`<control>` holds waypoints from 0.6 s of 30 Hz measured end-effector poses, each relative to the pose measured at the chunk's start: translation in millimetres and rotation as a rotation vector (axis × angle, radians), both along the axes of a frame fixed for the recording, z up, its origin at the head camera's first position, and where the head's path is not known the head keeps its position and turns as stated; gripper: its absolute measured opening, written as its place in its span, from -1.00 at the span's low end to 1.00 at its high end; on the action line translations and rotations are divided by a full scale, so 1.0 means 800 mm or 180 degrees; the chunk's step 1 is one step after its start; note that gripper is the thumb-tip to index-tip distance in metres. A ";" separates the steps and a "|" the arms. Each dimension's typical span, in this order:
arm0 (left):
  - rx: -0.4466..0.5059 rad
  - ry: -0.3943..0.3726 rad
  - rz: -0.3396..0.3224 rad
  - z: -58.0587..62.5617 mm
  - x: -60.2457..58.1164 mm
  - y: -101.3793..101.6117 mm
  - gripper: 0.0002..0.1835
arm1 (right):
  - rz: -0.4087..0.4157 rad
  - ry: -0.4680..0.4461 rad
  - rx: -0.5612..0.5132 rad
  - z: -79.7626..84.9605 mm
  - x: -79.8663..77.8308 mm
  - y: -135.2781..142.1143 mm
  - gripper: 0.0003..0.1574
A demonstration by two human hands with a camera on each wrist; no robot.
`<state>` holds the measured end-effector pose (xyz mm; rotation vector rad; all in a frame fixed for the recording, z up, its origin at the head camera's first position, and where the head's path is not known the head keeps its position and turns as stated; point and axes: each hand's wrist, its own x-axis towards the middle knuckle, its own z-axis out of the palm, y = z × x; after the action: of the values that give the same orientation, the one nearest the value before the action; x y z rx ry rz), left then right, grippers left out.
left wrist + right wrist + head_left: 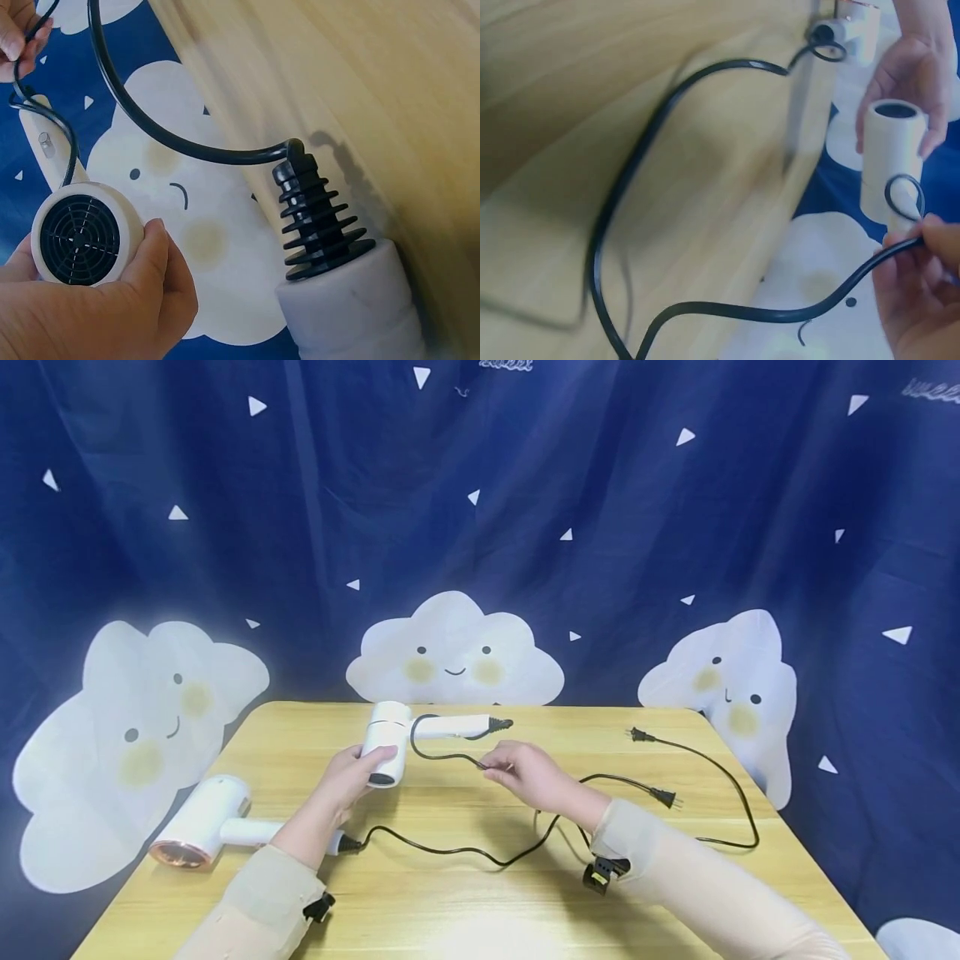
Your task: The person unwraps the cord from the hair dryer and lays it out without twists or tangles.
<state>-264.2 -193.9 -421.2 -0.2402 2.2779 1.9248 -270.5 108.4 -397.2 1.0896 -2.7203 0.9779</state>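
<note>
My left hand [347, 785] grips a white hair dryer [387, 747] by its barrel, thumb on the near side. Its handle [450, 727] points right, toward a black ribbed cord sleeve [499, 724]. In the left wrist view, the round black grille [79, 240] at the barrel's end faces the camera. My right hand [532, 777] pinches the black cord [450, 757] between thumb and fingers, to the right of the barrel. From there the cord runs left and loops round the handle close to the barrel, as the right wrist view also shows on the cord [810, 311].
A second white hair dryer [206, 818] with a copper-coloured rim lies at the table's left, partly behind my left forearm. Its black cord [435, 850] winds rightward across the wooden table [420, 910]. Two black plugs, a rear plug [642, 735] and a nearer plug [663, 797], lie at right.
</note>
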 end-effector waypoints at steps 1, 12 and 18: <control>-0.0020 0.0001 0.0010 0.000 0.000 0.000 -0.28 | 0.0074 0.0013 -0.0025 0.003 -0.001 0.000 -0.80; -0.0140 0.0050 0.0010 -0.001 0.003 0.000 -0.27 | 0.0091 0.0051 -0.0621 0.036 -0.010 0.009 -0.81; -0.0265 0.0044 -0.0021 -0.002 0.007 -0.001 -0.23 | -0.0049 0.0087 -0.0877 0.044 -0.014 0.013 -0.82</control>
<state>-258.6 -194.3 -423.0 -0.2293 2.3674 1.8363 -281.6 118.8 -362.2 1.0210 -2.4719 1.2774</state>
